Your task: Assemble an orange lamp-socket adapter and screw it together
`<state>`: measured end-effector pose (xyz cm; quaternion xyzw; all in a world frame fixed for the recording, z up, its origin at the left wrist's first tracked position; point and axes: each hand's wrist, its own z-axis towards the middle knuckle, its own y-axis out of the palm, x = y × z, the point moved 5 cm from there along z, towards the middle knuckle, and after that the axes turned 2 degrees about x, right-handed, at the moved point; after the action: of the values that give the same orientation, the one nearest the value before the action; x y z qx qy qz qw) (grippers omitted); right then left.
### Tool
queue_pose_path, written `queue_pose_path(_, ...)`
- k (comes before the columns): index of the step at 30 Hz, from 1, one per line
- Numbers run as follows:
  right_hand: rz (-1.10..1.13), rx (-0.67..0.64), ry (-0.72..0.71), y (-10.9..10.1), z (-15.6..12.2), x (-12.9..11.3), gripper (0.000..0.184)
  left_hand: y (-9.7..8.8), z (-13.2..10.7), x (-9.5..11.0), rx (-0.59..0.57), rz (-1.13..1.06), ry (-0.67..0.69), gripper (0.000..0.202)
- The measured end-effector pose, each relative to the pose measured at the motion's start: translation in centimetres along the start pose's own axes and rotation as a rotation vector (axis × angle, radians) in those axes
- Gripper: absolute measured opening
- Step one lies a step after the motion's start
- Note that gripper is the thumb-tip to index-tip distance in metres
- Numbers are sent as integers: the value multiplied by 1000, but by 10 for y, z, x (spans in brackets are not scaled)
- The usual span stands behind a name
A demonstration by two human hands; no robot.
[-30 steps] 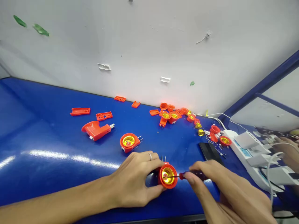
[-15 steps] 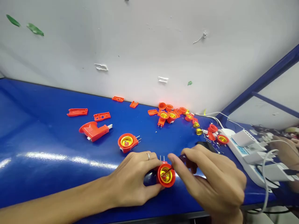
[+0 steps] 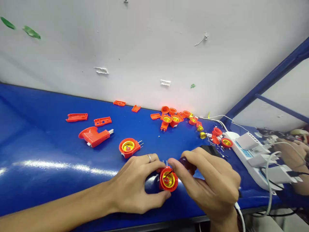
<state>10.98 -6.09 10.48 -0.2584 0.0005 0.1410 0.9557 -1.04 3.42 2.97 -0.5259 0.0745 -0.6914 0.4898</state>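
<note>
My left hand (image 3: 135, 182) grips an orange-red lamp holder (image 3: 168, 179) with a brass-lined socket facing me and two metal pins pointing away. My right hand (image 3: 207, 183) is shut around a small dark-handled screwdriver (image 3: 186, 163), and its thin shaft reaches into the socket. The fingers of that hand hide most of the handle. Just beyond my left hand sits a similar lamp holder (image 3: 129, 147) with its brass socket facing up. An orange plug-shaped housing (image 3: 93, 136) lies further left.
Loose orange covers (image 3: 76, 117) and a pile of lamp holders (image 3: 169, 119) lie on the blue table (image 3: 36, 135), which meets a white wall at the back. Brass parts (image 3: 202, 135), a black object (image 3: 210, 149) and a white power strip (image 3: 248, 154) are to the right.
My right hand has swung the screwdriver from a near-level angle to handle-up, with the hand now closer to the holder. The whole view has drifted slightly left.
</note>
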Motion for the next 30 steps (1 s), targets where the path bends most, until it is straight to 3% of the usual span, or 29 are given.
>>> queue_pose_path(4,19,-10,7,-1,3,0,23,-11,6,10,130,-63,124,6)
queue_pose_path(10,-4,-6,-3,0,4,-1,27,-5,8,14,194,-127,233,8)
queue_pose_path(13,41,-39,22,0,4,2,24,-2,8,12,185,-147,203,12)
queue_pose_path(16,198,-137,86,1,2,9,7,-2,8,10,160,-152,172,13)
queue_pose_path(22,426,-261,236,2,-8,16,37,-1,11,9,149,-103,189,14)
queue_pose_path(30,434,-243,182,3,-5,13,33,4,13,7,45,-138,166,16)
